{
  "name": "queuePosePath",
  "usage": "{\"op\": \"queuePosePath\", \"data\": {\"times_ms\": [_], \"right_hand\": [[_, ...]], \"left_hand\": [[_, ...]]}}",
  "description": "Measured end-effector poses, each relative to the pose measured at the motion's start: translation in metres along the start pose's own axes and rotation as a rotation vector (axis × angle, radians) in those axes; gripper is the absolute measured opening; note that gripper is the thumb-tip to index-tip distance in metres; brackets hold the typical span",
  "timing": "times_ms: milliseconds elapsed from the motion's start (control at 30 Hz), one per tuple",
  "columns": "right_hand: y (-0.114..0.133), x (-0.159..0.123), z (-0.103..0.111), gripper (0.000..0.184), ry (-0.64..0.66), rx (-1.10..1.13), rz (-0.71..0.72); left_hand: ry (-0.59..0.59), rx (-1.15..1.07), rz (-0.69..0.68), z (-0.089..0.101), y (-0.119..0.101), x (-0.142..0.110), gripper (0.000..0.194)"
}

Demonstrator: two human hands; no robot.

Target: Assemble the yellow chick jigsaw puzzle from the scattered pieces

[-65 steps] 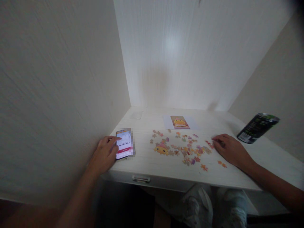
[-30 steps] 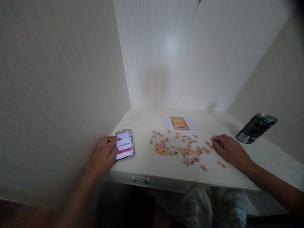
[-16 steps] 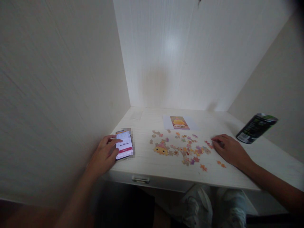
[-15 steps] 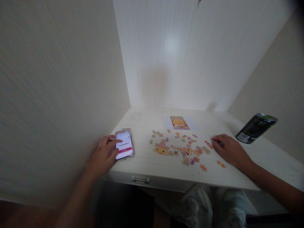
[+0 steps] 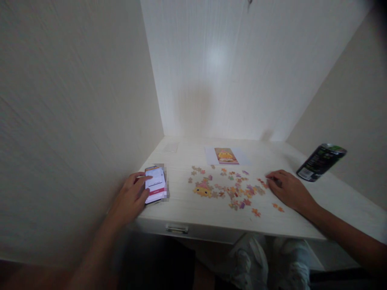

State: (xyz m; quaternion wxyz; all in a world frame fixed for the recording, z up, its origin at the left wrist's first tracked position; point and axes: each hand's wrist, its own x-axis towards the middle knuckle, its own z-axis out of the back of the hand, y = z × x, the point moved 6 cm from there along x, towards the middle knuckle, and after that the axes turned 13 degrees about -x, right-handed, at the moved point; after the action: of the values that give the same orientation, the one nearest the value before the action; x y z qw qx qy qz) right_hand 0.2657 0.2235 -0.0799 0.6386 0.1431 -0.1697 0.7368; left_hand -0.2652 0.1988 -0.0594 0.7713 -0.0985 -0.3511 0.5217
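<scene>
My left hand [image 5: 130, 199] lies at the left edge of a white desk [image 5: 205, 211], its fingers spread over the lit screen of a phone [image 5: 155, 185] that lies flat there. Several small coloured puzzle pieces [image 5: 232, 189] are scattered mid-desk, and a joined yellow patch [image 5: 202, 189] sits among them. My right hand [image 5: 288, 189] rests palm down at the right end of the scatter, fingers loosely curled over some pieces. A small reference picture [image 5: 226, 156] lies on a white sheet behind the pieces.
A dark can [image 5: 320, 162] stands at the right by the wall. White panels close the desk in on the left, back and right. A drawer handle [image 5: 177, 228] sits under the front edge, and my knees [image 5: 266, 262] show below.
Both hands have kept their places. The view has shifted slightly, so everything sits a little further left in the picture.
</scene>
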Motion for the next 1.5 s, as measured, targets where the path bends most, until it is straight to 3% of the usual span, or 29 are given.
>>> {"op": "queuePosePath", "data": {"times_ms": [400,800,967,1200,1333,1500], "right_hand": [[0.000,0.000,0.000,0.026,-0.018,0.007,0.006],[-0.001,0.000,0.000,0.026,-0.001,0.005,-0.001],[0.002,0.000,0.003,0.025,-0.004,0.004,0.007],[0.005,0.001,0.008,0.024,0.009,0.019,-0.033],[0.006,0.002,0.010,0.022,0.012,0.024,-0.036],[0.005,0.003,0.010,0.023,0.027,0.036,-0.034]], "left_hand": [[0.060,-0.072,-0.043,0.004,-0.009,0.000,0.039],[-0.028,-0.004,0.022,0.004,0.000,-0.001,0.043],[-0.071,0.071,0.071,0.004,-0.012,-0.003,0.064],[-0.224,0.195,0.128,-0.018,-0.048,-0.009,0.099],[-0.247,0.190,0.189,-0.018,-0.043,-0.008,0.100],[-0.233,0.190,0.292,0.001,-0.022,-0.006,0.097]]}}
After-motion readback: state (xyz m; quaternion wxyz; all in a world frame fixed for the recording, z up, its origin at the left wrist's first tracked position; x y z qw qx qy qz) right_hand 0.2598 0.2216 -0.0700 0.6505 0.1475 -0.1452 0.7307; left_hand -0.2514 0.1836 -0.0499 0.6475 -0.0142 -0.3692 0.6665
